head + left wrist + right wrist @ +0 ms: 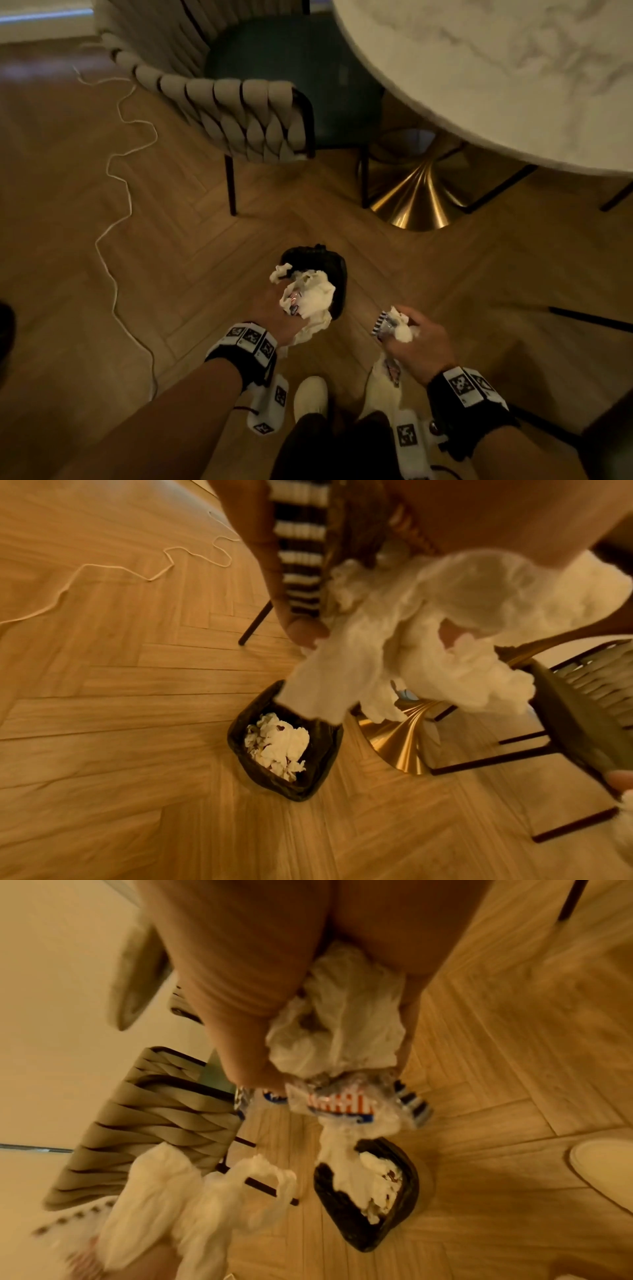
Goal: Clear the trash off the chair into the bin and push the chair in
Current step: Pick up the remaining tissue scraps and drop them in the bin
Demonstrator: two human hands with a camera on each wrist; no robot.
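My left hand point(289, 310) grips a bunch of crumpled white tissue and wrappers point(313, 296) just above the small black-lined bin point(330, 265) on the floor. In the left wrist view that white tissue point(428, 631) hangs over the bin point(322, 753), which holds white paper scraps point(277, 744). My right hand point(409, 329) grips a wad of tissue with a striped wrapper point(388, 323), to the right of the bin; the right wrist view shows this wrapper point(342, 1104) above the bin point(394, 1207). The woven-back chair point(239, 113) with its teal seat point(301, 68) stands farther off, partly under the table.
A round white marble table point(496, 75) on a gold pedestal base point(418, 198) fills the upper right. A white cord point(116, 212) snakes across the wooden floor on the left. My white shoes point(310, 397) are right behind the bin. Another chair's dark legs point(589, 318) stand at right.
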